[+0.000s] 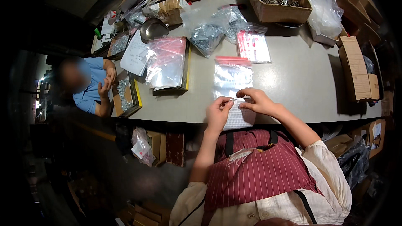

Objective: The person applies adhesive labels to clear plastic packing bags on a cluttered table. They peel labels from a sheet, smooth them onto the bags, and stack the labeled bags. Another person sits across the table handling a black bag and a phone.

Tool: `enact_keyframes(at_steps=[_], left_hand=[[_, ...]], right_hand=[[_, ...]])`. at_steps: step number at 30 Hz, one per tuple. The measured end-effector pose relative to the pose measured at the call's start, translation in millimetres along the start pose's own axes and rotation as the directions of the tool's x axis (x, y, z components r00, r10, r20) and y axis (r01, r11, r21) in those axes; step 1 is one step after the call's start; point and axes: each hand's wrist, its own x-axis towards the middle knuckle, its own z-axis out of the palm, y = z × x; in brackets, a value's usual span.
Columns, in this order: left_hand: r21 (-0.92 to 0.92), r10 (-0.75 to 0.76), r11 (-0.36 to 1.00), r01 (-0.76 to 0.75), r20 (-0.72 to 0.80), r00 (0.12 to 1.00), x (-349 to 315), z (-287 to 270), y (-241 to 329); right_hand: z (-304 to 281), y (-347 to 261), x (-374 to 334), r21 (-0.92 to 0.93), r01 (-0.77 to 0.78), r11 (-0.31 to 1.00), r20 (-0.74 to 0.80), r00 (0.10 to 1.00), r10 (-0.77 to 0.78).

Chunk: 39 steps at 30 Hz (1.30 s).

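Note:
A white sheet of small labels (242, 118), marked in a fine grid, lies at the table's front edge, close to my body. My left hand (218, 112) pinches its upper left corner between thumb and fingers. From the right, my right hand (258, 101) reaches over the top edge with thumb and forefinger drawn together there; what its fingertips pinch is too small to make out. Just beyond both hands rests a stack of clear zip bags (233, 76) with red seal strips, its near end partly covered by the fingers.
More zip bags (167, 62) fill a tray at left. Bags of metal parts (207, 37), a printed packet (253, 47) and a metal scoop (154, 30) lie farther back. An open carton (278, 10) holds metal pieces. A co-worker in a blue shirt (88, 84) sits at left.

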Motion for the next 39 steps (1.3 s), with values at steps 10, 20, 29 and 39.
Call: enact_keyframes(at_steps=[10,20,29,39], left_hand=[[0.085,0.073,0.994,-0.072,-0.004,0.997,2,-8,-8],[-0.300,-0.115,0.947,0.119,0.033,0.993,7,-8,-74],[0.019,-0.159,0.987,0.158,0.002,0.987,-1,-3,-56],[-0.001,0.172,0.985,-0.173,0.058,0.983,-16,13,-45]], right_hand=[[10,-14,7,-0.262,0.038,0.964,0.018,0.999,-0.035],[45,-5,4,-0.468,0.169,0.867,0.093,0.986,-0.142],[41,-6,67,0.011,-0.416,0.909,0.018,0.909,0.416],[21,44,52,-0.489,-0.350,0.799,-0.007,0.917,0.398]])
